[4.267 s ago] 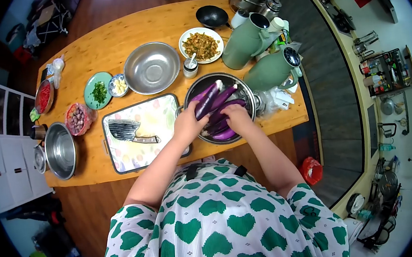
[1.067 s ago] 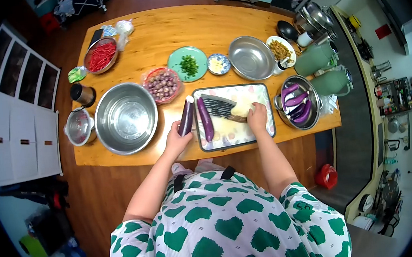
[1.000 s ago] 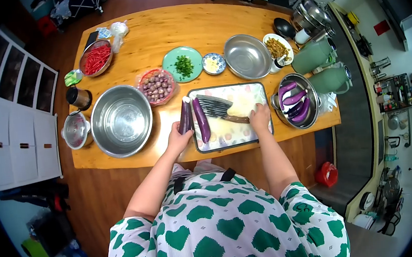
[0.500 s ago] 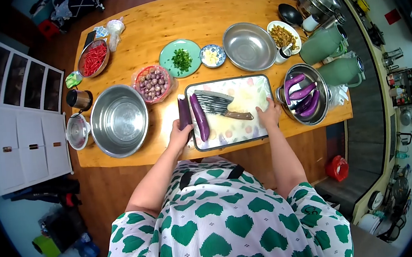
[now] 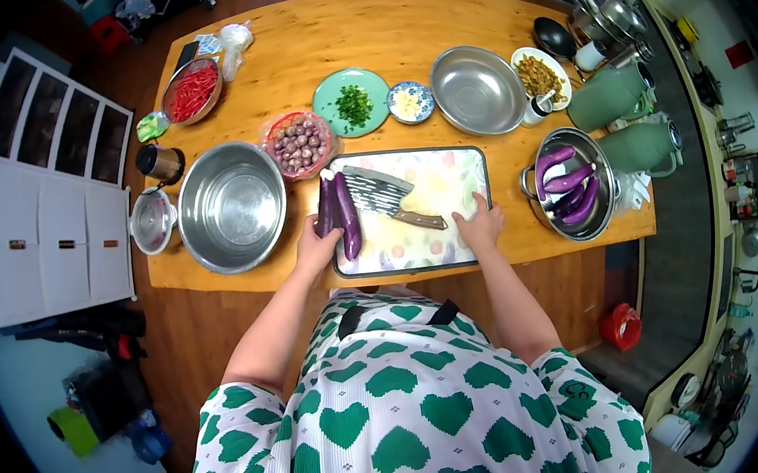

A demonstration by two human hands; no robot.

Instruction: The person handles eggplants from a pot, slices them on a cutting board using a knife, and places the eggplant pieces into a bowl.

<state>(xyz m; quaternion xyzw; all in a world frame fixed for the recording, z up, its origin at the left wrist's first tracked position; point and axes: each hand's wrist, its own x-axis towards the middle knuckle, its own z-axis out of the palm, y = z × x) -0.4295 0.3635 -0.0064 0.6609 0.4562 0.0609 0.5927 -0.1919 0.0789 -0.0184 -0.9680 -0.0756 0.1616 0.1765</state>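
Note:
My left hand [image 5: 315,247] is closed around the lower part of an eggplant [image 5: 326,203] at the left edge of the patterned cutting board [image 5: 432,169]. A second eggplant [image 5: 348,217] lies alongside it on the board. Just right of the eggplants rests a cleaver [image 5: 380,191], its wooden handle [image 5: 420,220] pointing right. My right hand [image 5: 481,225] touches the board's right side, thumb and fingers apart. More eggplants [image 5: 580,201] sit in a steel pot [image 5: 610,182] to the right.
Left of the board stand a large steel basin [image 5: 232,209] and a red basket of shallots [image 5: 299,144]. Behind are a green plate [image 5: 375,88] with chopped greens, a small garlic dish [image 5: 411,103] and a wide steel bowl [image 5: 478,88]. Green thermoses [image 5: 606,95] stand at right.
The board has shifted left across the table, carrying the cleaver. The eggplant in my left hand now lies against the other one. My right hand reaches slightly farther inward over the board.

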